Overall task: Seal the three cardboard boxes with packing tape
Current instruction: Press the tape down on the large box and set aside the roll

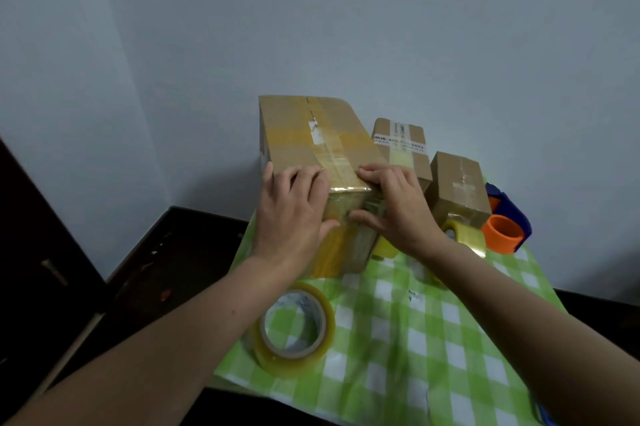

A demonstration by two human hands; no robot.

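A large cardboard box [304, 129] stands on the green checked cloth, with yellowish tape along its top seam and down its near end. My left hand [294, 214] lies flat over the box's near left corner, fingers straight, pressing on the tape. My right hand [394, 204] presses the near right corner, fingers on top and thumb against the front face. Behind on the right stand a medium box [403, 148] with a white label and a small box [459, 186]. A roll of clear packing tape [294, 328] lies flat near my left forearm.
A blue and orange tape dispenser [507, 224] lies at the right beside the small box, with another tape roll [465, 235] in front of it. The green checked cloth [433, 339] covers a dark table [166, 252]. A pale wall rises close behind.
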